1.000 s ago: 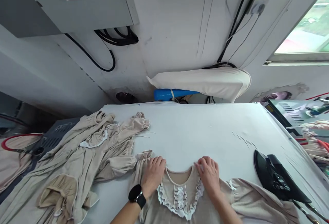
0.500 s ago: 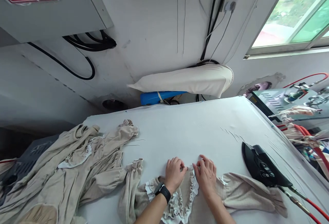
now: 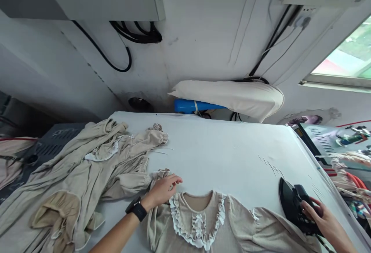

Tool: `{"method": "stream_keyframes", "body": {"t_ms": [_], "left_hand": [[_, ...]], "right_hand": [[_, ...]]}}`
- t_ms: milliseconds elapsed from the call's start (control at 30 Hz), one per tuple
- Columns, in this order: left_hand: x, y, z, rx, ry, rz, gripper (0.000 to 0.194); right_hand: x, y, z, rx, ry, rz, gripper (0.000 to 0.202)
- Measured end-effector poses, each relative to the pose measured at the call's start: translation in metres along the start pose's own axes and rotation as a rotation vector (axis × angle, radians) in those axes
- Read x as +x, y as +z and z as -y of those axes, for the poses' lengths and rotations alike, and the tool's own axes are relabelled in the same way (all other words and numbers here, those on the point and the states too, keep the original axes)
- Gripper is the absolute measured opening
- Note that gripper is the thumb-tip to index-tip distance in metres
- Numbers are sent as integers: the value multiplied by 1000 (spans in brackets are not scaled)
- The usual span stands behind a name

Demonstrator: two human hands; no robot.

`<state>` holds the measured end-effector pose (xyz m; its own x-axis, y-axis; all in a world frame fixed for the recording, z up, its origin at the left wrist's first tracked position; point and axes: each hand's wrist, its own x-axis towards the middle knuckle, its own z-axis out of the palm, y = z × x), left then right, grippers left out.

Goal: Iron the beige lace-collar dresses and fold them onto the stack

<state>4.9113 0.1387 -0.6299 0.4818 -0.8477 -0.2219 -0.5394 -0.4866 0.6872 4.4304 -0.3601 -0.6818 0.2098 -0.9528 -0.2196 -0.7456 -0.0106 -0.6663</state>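
A beige dress or blouse (image 3: 234, 226) with a white ruffled collar lies spread face up on the white ironing table, its neckline laid open. My left hand (image 3: 165, 189), with a black watch on the wrist, is over its left sleeve near the shoulder, fingers loosely stretched and nothing visible in them. At the right, my right hand (image 3: 321, 216) is wrapped round the handle of a black steam iron (image 3: 292, 206). The iron rests on the table beside the other sleeve, its tip pointing away from me.
More beige garments (image 3: 116, 175) are heaped on the left of the table (image 3: 220, 148). Behind the far edge are a cream padded board (image 3: 232, 96) and a blue roll (image 3: 188, 106). Machinery with red hoses (image 3: 355, 181) stands at the right.
Both hands have left the neckline, which now lies flatter and open. My left hand has moved left to the sleeve; my right hand has gone right and taken hold of the iron.
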Motion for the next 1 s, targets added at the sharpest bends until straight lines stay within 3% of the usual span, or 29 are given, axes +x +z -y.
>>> {"method": "stream_keyframes", "body": {"t_ms": [100,233,400,500,633,767,900,1000], "left_hand": [[-9,2,9,33,-74,3,36],[-12,8,16,4,-103,-26,31],[-8,11,7,10,-45,29,35],[-4,13,1,93,31,112,41],[5,16,1,235,138,200,37],[17,20,6,258,233,272,30],[30,25,10,304,337,359,15],[41,31,12,340,363,403,4]], "right_hand": [[-7,12,28,105,152,223,63],[-68,42,96,-90,-7,292,70],[-194,126,187,-212,-246,618,64],[-236,175,220,-384,-425,735,56],[-230,200,240,-521,-500,682,55],[-218,187,251,-560,-519,730,56],[-251,176,244,-572,-554,778,50],[-288,188,224,-571,-582,844,42]]}}
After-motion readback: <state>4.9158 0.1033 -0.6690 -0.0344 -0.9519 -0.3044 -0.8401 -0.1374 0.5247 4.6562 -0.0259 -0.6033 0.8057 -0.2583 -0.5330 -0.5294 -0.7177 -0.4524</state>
